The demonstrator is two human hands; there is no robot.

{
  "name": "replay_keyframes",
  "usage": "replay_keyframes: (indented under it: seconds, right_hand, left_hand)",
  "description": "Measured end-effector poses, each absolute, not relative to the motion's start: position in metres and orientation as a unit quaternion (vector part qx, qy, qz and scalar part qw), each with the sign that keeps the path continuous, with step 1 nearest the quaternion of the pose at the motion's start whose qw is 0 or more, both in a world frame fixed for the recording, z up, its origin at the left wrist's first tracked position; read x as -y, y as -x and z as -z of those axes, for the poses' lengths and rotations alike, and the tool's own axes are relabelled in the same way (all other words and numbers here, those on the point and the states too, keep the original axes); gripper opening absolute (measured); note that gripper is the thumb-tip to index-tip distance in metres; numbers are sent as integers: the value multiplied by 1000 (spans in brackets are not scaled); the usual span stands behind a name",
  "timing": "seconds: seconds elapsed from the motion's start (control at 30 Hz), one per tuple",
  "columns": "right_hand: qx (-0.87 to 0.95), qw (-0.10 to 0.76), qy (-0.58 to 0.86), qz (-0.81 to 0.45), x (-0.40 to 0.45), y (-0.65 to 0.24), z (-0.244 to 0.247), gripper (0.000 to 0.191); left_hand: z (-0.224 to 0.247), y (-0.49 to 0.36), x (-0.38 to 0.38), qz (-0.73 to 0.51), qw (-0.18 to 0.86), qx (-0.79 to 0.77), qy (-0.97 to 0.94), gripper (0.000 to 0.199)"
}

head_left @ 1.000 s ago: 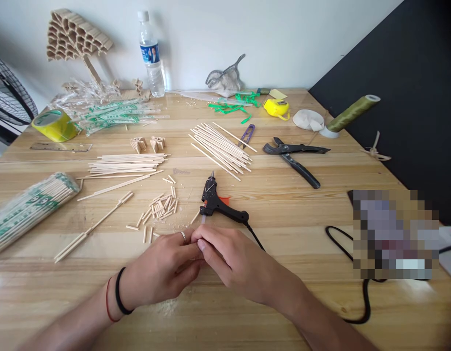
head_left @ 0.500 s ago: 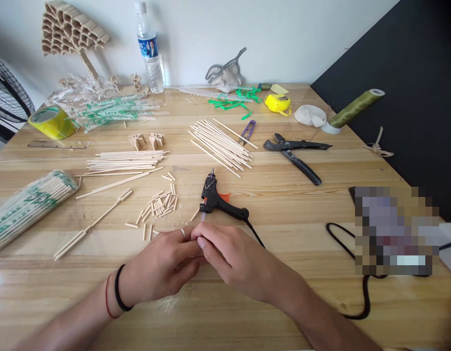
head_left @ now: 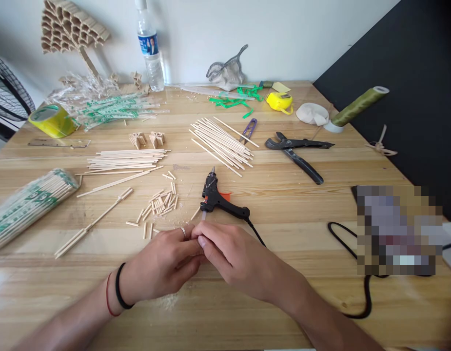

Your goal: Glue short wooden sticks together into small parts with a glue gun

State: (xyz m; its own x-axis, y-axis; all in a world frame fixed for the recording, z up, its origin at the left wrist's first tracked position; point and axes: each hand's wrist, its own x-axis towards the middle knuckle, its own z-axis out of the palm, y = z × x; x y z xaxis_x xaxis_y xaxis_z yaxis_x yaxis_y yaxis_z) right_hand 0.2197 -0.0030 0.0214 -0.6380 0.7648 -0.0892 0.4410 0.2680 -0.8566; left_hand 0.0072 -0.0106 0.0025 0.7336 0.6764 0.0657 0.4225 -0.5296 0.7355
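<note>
The left hand [head_left: 170, 261] and right hand [head_left: 236, 258] meet, fingers drawn in narrow; from here I can't tell what, if anything, they pinch. Just beyond, at twelve o'clock, lies the glue gun [head_left: 215, 199], its long axis running away from the hands, nozzle [head_left: 213, 170] pointing barely past twelve, handle [head_left: 233, 208] slanting to four. It's black, with an orange trigger [head_left: 225, 196] and a pale glue stick [head_left: 204, 215] poking from its rear. Short wooden pieces [head_left: 160, 207] lie toward ten; beyond the gun, long sticks [head_left: 223, 146] lie bunched.

Light is bright; the table [head_left: 291, 219] shows glare; edges stretch.
</note>
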Motion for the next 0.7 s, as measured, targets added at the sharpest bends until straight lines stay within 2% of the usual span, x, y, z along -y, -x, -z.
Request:
replay_keyframes:
  seconds: [0.7]
  right_hand:
    - [780,171,387,-462,3,-220,-20,18]
  left_hand:
    - [-2,-7,10,-166,372,-322,-855,23]
